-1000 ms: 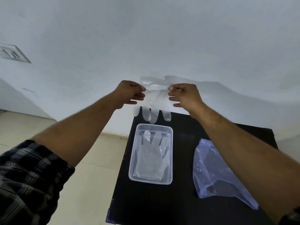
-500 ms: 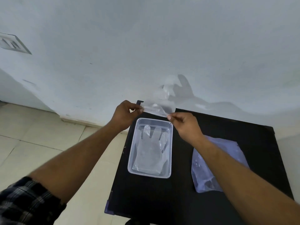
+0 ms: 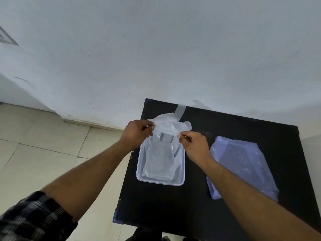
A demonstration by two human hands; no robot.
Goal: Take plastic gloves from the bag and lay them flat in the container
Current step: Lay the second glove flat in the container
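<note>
Left hand [image 3: 137, 132] and right hand [image 3: 194, 145] each pinch a cuff corner of the glove [image 3: 169, 126] over the container [image 3: 180, 167] – the far fingers overhang the rim; uneven release risks folds

**Background stuff around the setup**

So there's a black counter [image 3: 217, 197] pushed up against a pale bluish-white wall [image 3: 156, 49], with small purple corner caps showing at its 7 and 11 o'clock corners. Off toward 9 o'clock is a cream tiled floor [image 3: 43, 153] with thin grout lines. A vent-like plate [image 3: 7, 38] sits on the wall around 10 o'clock, cut off by the frame.
</note>
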